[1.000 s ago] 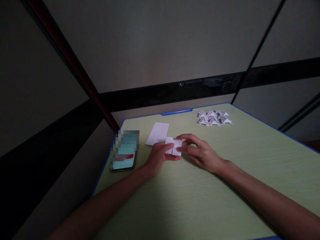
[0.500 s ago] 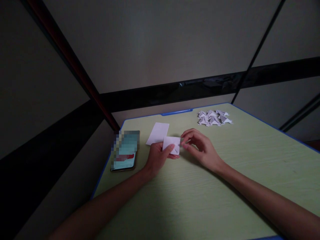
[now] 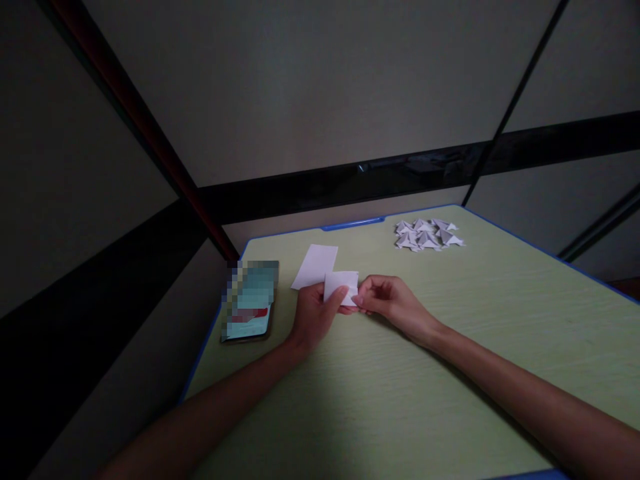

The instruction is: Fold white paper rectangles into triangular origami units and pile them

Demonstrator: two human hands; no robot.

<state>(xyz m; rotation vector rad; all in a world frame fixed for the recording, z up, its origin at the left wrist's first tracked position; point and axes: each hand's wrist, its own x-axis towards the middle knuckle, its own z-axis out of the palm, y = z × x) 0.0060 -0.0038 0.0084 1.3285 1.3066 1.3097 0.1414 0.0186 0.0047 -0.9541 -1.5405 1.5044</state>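
Note:
A small folded white paper piece (image 3: pixel 343 285) is held just above the green table (image 3: pixel 410 393) between both my hands. My left hand (image 3: pixel 313 313) grips its left side, thumb on top. My right hand (image 3: pixel 387 303) pinches its right edge with curled fingers. A flat white paper sheet (image 3: pixel 316 265) lies on the table just behind my left hand.
A phone (image 3: pixel 250 301) with a lit screen lies at the table's left edge. A pile of several folded white paper pieces (image 3: pixel 426 235) sits at the far side. The table has a blue rim, and dark walls surround it.
The right hand has dropped from above the paper piece to its right edge and closed into a pinch. The paper piece has tilted and shifted slightly left in the left hand.

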